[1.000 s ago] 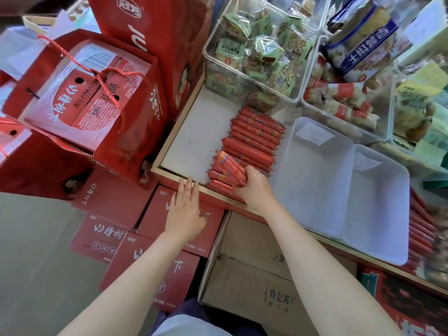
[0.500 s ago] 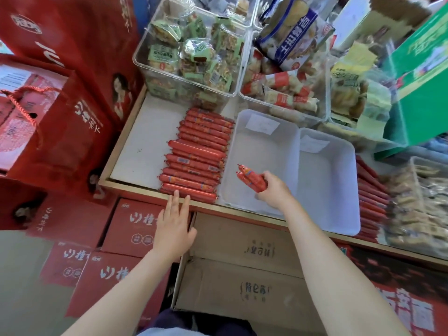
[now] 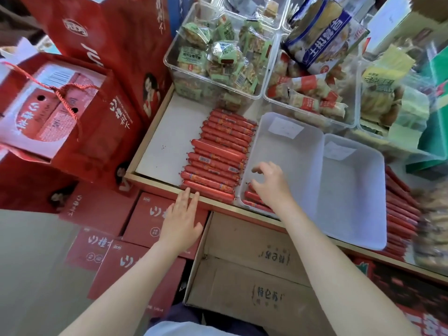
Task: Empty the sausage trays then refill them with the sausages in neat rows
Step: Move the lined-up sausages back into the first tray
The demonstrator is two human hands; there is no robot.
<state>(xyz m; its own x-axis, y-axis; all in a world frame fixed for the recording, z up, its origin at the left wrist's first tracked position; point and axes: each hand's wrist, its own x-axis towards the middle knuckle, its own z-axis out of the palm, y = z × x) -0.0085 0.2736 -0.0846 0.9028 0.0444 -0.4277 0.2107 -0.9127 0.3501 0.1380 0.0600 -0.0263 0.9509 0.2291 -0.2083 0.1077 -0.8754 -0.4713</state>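
Two translucent white trays stand side by side on the shelf: the left tray (image 3: 286, 146) and the right tray (image 3: 351, 190). A few red sausages (image 3: 253, 198) lie in the near corner of the left tray, partly hidden by my right hand (image 3: 272, 184), which hovers over them with loosely spread fingers and holds nothing. A row of red sausages (image 3: 218, 158) lies on the white shelf board left of the trays. My left hand (image 3: 181, 217) lies flat, fingertips at the shelf's front edge. More red sausages (image 3: 397, 214) lie right of the trays.
Clear bins of wrapped snacks (image 3: 218, 57) and buns (image 3: 310, 93) stand behind the trays. Red gift bags (image 3: 80, 112) and red boxes (image 3: 150, 221) crowd the left and floor. An open brown carton (image 3: 254, 275) sits below the shelf's wooden front edge (image 3: 218, 204).
My right hand carried a few sausages from the pile to the left tray, set them in its near corner and let go. My left hand stayed at the shelf edge.
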